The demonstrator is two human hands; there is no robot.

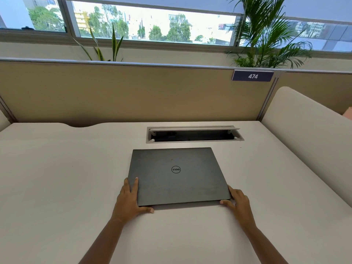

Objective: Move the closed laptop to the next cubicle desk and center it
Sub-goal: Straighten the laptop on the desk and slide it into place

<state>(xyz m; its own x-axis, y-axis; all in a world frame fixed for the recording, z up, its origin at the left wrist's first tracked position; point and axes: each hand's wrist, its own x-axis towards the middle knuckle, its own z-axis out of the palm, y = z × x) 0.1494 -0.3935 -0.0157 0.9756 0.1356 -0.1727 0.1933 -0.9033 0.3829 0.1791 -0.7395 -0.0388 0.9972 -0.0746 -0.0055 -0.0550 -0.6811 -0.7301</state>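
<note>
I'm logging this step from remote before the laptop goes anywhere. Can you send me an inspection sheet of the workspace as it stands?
Surface: white desk, bare around the laptop.
Job's things: closed dark laptop, lying flat, lid logo up, just in front of the cable hatch.
Clutter: nothing seen.
Grippers: left hand grips the near left corner, fingers on the lid; right hand holds the near right corner.
Cables: none seen on the desk; open cable hatch is dark inside, contents unclear.
Surroundings: beige partition with number plate 474, white side divider at right, plants and windows behind.
</note>
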